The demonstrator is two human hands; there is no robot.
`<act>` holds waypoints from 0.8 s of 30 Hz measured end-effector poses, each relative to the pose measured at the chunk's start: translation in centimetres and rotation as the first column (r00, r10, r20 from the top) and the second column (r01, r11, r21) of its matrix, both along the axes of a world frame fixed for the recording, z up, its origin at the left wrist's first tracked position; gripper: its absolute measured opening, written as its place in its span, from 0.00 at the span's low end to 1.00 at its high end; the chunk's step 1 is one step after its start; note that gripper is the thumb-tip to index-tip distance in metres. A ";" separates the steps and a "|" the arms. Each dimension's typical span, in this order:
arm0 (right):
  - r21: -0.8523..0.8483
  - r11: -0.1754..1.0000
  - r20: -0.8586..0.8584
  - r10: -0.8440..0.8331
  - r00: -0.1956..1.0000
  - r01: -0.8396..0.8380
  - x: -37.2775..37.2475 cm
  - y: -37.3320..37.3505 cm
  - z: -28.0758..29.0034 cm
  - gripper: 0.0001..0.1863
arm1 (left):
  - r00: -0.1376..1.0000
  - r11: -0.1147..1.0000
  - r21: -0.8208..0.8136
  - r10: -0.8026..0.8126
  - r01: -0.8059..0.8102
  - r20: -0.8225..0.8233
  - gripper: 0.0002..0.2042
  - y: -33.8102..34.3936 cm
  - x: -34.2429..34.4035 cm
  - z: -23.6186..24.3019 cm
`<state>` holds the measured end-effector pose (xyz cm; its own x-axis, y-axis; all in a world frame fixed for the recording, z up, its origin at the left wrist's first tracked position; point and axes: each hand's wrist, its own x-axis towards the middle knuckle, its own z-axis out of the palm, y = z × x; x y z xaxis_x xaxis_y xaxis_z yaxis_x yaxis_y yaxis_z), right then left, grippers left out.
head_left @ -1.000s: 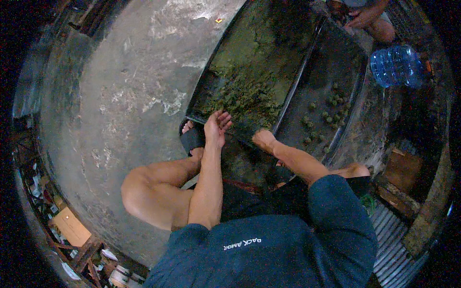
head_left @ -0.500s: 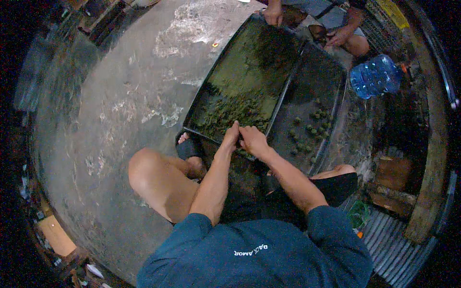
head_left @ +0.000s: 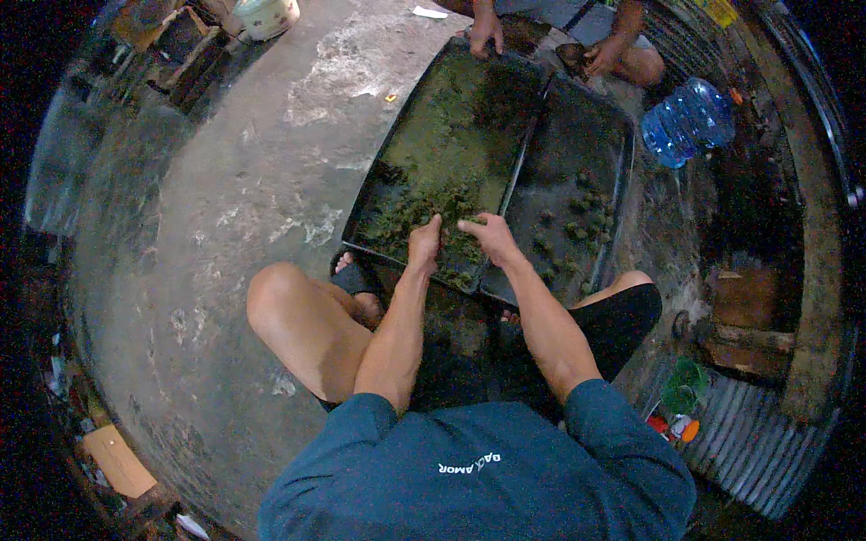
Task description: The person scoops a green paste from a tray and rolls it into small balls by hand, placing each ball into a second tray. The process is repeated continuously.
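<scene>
I sit on the floor over two dark metal trays. The left tray (head_left: 374, 189) is spread with green leafy mash (head_left: 433, 144). My left hand (head_left: 423, 242) and my right hand (head_left: 488, 234) are close together at its near edge, both curled around a clump of the green mash (head_left: 454, 236). The right tray (head_left: 600, 153) holds several small green balls (head_left: 582, 221) scattered on its bare dark bottom. Across the trays another person's hands (head_left: 485, 32) rest at the far rims.
A blue plastic water bottle (head_left: 687, 121) lies right of the trays. A pale bucket (head_left: 264, 14) stands at the far left. Concrete floor (head_left: 207, 207) stretches to my left. Corrugated metal sheet (head_left: 749, 442) and small bright items (head_left: 678, 424) lie at my right.
The view has tilted so the trays and the other person show more fully. My two hands have come together at the left tray's near edge, gathering green mash.
</scene>
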<state>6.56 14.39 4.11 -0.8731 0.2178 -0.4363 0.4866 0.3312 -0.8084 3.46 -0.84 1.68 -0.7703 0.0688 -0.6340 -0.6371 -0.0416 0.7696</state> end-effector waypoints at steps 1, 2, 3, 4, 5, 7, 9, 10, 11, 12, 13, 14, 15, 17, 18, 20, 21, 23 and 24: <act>0.305 0.951 -0.132 0.097 0.986 -0.052 0.0 -0.5 -0.1 0.25 | 0.997 0.996 -0.082 -0.042 0.036 -0.069 0.21 -0.1 0.1 -0.8; 0.331 0.939 -0.057 0.120 0.991 -0.095 -0.1 -0.9 0.2 0.26 | 0.987 0.984 -0.165 -0.092 0.071 -0.128 0.21 -0.1 0.5 -0.5; 0.354 0.925 0.018 0.139 0.990 -0.137 -0.2 -1.4 0.4 0.27 | 0.992 0.993 -0.113 -0.045 0.032 -0.117 0.24 0.3 1.1 0.4; 0.374 0.910 0.094 0.155 0.983 -0.179 -0.3 -1.7 0.7 0.27 | 0.990 0.982 -0.166 -0.108 0.091 -0.094 0.25 0.3 0.9 0.1; 0.370 0.913 0.080 0.156 0.985 -0.175 0.1 -2.8 2.1 0.25 | 0.986 0.966 -0.221 -0.153 0.135 -0.063 0.26 -0.2 0.9 -0.8; 0.521 0.844 -0.107 0.217 0.970 -0.131 0.9 -3.7 1.0 0.20 | 0.986 0.981 -0.105 -0.155 0.162 0.067 0.31 -0.2 0.7 -2.6; 0.550 0.819 -0.241 0.345 0.907 -0.166 1.3 -4.1 -0.1 0.12 | 0.996 0.999 -0.038 0.024 -0.021 0.081 0.33 0.8 0.8 -4.8; 0.528 0.795 -0.113 0.415 0.903 -0.300 1.1 -4.1 -0.4 0.12 | 0.993 0.999 -0.019 -0.041 0.043 0.110 0.33 0.5 0.7 -5.5; 0.494 0.760 0.020 0.475 0.880 -0.422 0.6 -3.7 -0.3 0.12 | 0.984 0.993 0.009 -0.117 0.117 0.137 0.33 0.7 0.6 -5.5; 0.442 0.722 0.153 0.524 0.838 -0.532 0.2 -3.2 0.0 0.13 | 0.983 0.987 -0.014 -0.157 0.159 0.097 0.31 1.3 0.6 -4.3; 0.601 0.574 0.156 0.598 0.786 -0.556 0.3 -3.0 0.2 0.12 | 0.979 0.979 -0.039 -0.197 0.200 0.056 0.30 1.9 0.4 -3.1; 0.628 0.597 0.101 0.573 0.813 -0.499 0.5 -3.4 0.6 0.12 | 0.980 0.978 -0.057 -0.199 0.200 0.027 0.29 1.6 0.4 -3.1; 0.651 0.618 0.043 0.550 0.834 -0.441 0.7 -3.9 0.8 0.13 | 0.980 0.977 -0.077 -0.197 0.197 0.000 0.28 1.2 0.4 -3.5; 0.597 0.727 -0.089 0.480 0.873 -0.339 0.6 -3.9 0.8 0.13 | 0.986 0.984 -0.075 -0.164 0.161 -0.037 0.26 0.7 -0.4 -4.9; 0.514 0.806 -0.158 0.425 0.891 -0.294 0.4 -3.3 0.5 0.14 | 0.980 0.978 -0.156 -0.157 0.138 -0.120 0.25 0.9 -0.6 -4.8; 0.278 0.944 -0.166 0.229 0.959 -0.177 -0.3 -1.7 0.5 0.15 | 0.945 0.951 -0.301 -0.163 0.073 -0.284 0.24 1.5 -0.9 -3.8; 0.129 0.987 -0.090 0.104 0.990 -0.092 -0.7 -1.1 1.0 0.16 | 0.944 0.967 -0.255 -0.061 -0.026 -0.325 0.24 1.4 -0.9 -3.3; -0.012 0.995 -0.039 -0.101 0.994 0.101 -1.5 -0.2 1.0 0.18 | 0.925 0.937 -0.350 -0.144 0.014 -0.350 0.24 0.8 -1.7 -2.2; 0.086 0.992 -0.035 -0.087 0.996 0.090 -1.7 0.2 0.5 0.19 | 0.913 0.918 -0.395 -0.189 0.034 -0.360 0.24 0.8 -2.0 -1.5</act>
